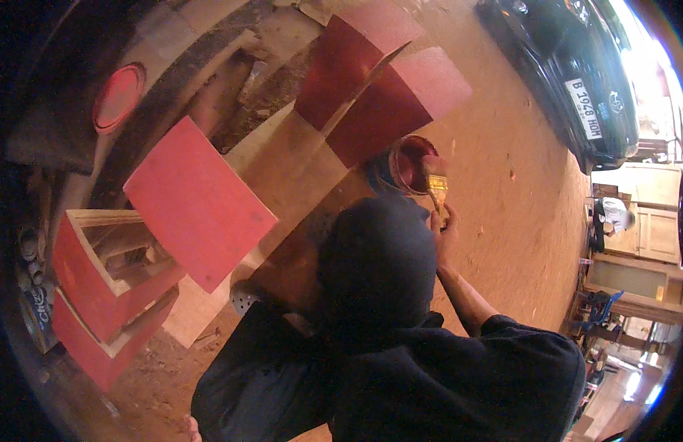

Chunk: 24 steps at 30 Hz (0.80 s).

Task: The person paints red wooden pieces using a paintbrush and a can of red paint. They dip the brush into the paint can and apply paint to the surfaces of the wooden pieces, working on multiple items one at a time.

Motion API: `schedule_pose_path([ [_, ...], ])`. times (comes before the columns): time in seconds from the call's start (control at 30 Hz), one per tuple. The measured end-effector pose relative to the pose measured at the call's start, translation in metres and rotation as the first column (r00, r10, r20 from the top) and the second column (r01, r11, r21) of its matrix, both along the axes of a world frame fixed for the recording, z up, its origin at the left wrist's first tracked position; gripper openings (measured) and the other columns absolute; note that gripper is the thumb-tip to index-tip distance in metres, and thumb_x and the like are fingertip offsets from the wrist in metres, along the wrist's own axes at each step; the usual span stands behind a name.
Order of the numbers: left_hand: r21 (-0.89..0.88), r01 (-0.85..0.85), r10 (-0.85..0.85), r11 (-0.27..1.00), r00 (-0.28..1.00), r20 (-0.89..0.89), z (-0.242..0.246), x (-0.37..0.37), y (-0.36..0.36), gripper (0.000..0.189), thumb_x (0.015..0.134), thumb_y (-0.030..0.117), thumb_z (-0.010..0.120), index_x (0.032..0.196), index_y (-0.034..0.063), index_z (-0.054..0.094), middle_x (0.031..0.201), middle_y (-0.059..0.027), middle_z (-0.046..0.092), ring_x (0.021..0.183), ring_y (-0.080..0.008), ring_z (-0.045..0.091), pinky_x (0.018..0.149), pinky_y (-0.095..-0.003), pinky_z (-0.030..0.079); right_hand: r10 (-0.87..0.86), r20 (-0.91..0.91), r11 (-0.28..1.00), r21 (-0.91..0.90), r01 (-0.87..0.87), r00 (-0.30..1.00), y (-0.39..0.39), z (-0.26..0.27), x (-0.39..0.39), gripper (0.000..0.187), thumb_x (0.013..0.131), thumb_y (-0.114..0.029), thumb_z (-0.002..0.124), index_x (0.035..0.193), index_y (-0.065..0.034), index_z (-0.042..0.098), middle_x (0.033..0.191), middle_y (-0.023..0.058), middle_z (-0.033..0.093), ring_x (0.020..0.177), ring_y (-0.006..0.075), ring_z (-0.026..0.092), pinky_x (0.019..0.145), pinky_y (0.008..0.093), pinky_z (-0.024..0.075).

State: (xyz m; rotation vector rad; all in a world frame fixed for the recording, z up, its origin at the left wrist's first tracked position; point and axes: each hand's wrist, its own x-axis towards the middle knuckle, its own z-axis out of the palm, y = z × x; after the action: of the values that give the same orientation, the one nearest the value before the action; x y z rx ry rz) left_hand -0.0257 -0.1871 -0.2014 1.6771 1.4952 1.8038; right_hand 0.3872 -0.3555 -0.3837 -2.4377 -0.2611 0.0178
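Note:
My right hand (443,221) grips the handle of a flat paintbrush (438,187) with a yellow metal ferrule. Its bristles are over the mouth of a paint tin (403,166), whose inside is coated in red. Just beyond the tin is a wooden piece with red-painted panels (374,113) and a bare wood face (291,149). A flat red board (200,204) lies to the left. At the bottom edge, a few fingertips (193,428) show, apparently of my left hand; the rest is hidden. A dark rounded shape (380,254), whose nature I cannot tell, blocks the middle.
Red-painted open wooden boxes (115,293) stand at the left, below a round red lid (119,98). Brown dirt ground (501,232) stretches right to a dark parked car (562,72). Farther off, a person (612,216) is near wooden cabinets (656,232) and a blue chair (601,310).

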Motion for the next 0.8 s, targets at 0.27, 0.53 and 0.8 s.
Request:
schedule_pose_path([
  [0.27, 0.057, 0.027, -0.023, 0.998, 0.998, -0.064, -0.010, -0.010, 0.000, 0.038, 0.083, 0.023, 0.055, 0.098, -0.0106, 0.062, 0.087, -0.0330, 0.062, 0.076, -0.0456, 0.063, 0.068, -0.0490, 0.051, -0.041, 0.031, 0.995, -0.085, 0.043, 0.999, -0.015, -0.002, -0.001, 0.043, 0.092, -0.033, 0.059, 0.125, -0.0072, 0.054, 0.080, 0.0137, 0.059, 0.067, 0.0237, 0.058, 0.061, 0.0360, 0.0455],
  [0.53, 0.099, 0.114, -0.090, 0.988, 0.972, -0.216, -0.007, -0.011, 0.004, 0.036, 0.087, 0.020, 0.052, 0.105, -0.0101, 0.060, 0.090, -0.0353, 0.061, 0.078, -0.0477, 0.064, 0.068, -0.0496, 0.051, 0.107, -0.076, 0.984, -0.137, -0.117, 0.991, -0.033, -0.019, -0.009, 0.043, 0.092, -0.035, 0.057, 0.127, -0.0097, 0.053, 0.091, 0.0185, 0.066, 0.067, 0.0277, 0.064, 0.062, 0.0380, 0.0494],
  [0.8, -0.100, 0.086, -0.093, 0.991, 0.993, -0.067, 0.010, 0.009, -0.001, 0.037, 0.088, 0.021, 0.052, 0.105, -0.0118, 0.058, 0.100, -0.0341, 0.062, 0.089, -0.0413, 0.064, 0.079, -0.0448, 0.049, 0.082, -0.093, 0.982, -0.161, -0.096, 0.992, -0.036, -0.021, -0.005, 0.041, 0.092, -0.030, 0.059, 0.125, -0.0069, 0.055, 0.083, 0.0212, 0.064, 0.061, 0.0273, 0.061, 0.059, 0.0378, 0.0482],
])
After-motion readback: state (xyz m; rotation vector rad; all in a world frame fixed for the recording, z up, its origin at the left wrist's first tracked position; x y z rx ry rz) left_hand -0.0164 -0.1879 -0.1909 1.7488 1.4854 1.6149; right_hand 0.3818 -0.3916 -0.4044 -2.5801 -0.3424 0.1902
